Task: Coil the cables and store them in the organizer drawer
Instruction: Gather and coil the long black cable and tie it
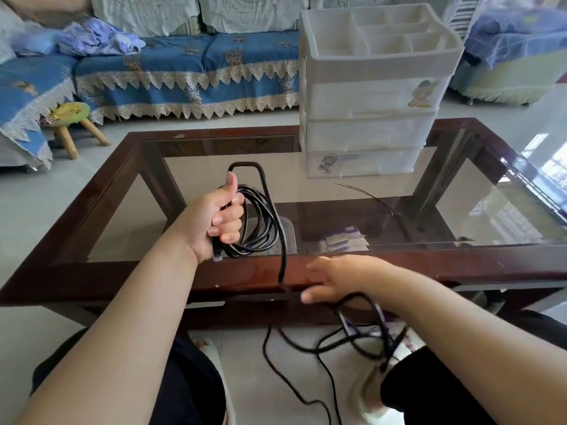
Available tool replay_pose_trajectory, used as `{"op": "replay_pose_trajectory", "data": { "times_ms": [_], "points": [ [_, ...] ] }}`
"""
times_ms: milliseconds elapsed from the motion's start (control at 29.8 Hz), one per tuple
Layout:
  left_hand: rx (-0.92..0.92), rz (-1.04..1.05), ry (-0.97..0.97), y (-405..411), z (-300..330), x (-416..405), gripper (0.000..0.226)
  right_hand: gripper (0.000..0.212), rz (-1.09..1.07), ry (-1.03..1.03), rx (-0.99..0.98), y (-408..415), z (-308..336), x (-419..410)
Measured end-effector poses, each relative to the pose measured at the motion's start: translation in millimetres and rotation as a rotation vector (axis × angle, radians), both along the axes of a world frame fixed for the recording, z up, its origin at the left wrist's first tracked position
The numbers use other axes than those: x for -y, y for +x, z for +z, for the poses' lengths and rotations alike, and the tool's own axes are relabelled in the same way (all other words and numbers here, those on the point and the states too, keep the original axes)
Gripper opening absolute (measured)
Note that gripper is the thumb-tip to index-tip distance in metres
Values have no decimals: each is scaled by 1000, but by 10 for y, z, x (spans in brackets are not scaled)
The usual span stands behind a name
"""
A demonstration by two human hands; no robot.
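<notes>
Though half-coiled — black cable point(260, 222) (glossy)

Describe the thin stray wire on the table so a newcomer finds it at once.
Start at the white drawer organizer on the glass table. Just in front of its bottom drawer lies a thin dark wire, alone on the glass. Unlike the thick black cable, no hand holds it.

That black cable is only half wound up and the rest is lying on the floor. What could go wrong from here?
1. The loose black cable on the floor lies in crossing loops by the person's feet; pulling could knot it or snag a foot.
2. The left hand grips the black coil at one side only; loops could slip out.
3. The right hand is blurred and its fingers look open, so it may miss the strand.
</notes>
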State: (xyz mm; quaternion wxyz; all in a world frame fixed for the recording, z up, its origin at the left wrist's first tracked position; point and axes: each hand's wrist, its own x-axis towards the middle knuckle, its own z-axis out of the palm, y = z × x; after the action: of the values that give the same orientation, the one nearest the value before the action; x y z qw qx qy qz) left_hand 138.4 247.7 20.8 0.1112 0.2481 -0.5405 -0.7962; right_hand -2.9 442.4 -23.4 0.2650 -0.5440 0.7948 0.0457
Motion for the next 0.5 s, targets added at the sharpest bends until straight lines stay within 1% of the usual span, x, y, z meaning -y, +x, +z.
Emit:
{"op": "replay_pose_trajectory", "data": {
  "times_ms": [34,67,101,134,168,201,235,268,302,335,369,402,436,503],
  "points": [
    [18,-6,-49,-9,2,-21,44,67,-23,-181,43,86,15,23],
    [36,-11,-108,-25,1,-46,44,58,-88,-413,178,179,63,39],
    [53,-15,-176,-44,0,-76,46,55,-170,-607,393,242,115,45],
    [68,-10,-243,-61,-8,-109,47,60,-241,-731,656,292,174,44],
    [81,7,-305,-85,-17,-155,46,68,-286,-750,925,321,234,47],
    [92,38,-359,-112,-34,-197,45,74,-300,-706,1176,337,282,33],
    [104,73,-406,-134,-53,-225,46,78,-302,-637,1379,353,330,28],
    [116,108,-446,-156,-70,-242,47,76,-295,-570,1505,367,364,25],
    [126,137,-477,-168,-78,-247,47,71,-314,-550,1566,388,422,21],
    [134,157,-493,-170,-75,-238,47,63,-389,-573,1580,371,455,38],
    [139,158,-486,-159,-61,-217,46,55,-510,-626,1559,328,493,52],
    [139,132,-450,-138,-38,-195,45,49,-636,-708,1474,264,512,73],
    [134,77,-385,-113,-7,-179,44,46,-726,-808,1326,187,521,91],
    [95,-79,-196,-67,47,-177,45,44,-803,-964,996,32,519,148]
  ]
}}
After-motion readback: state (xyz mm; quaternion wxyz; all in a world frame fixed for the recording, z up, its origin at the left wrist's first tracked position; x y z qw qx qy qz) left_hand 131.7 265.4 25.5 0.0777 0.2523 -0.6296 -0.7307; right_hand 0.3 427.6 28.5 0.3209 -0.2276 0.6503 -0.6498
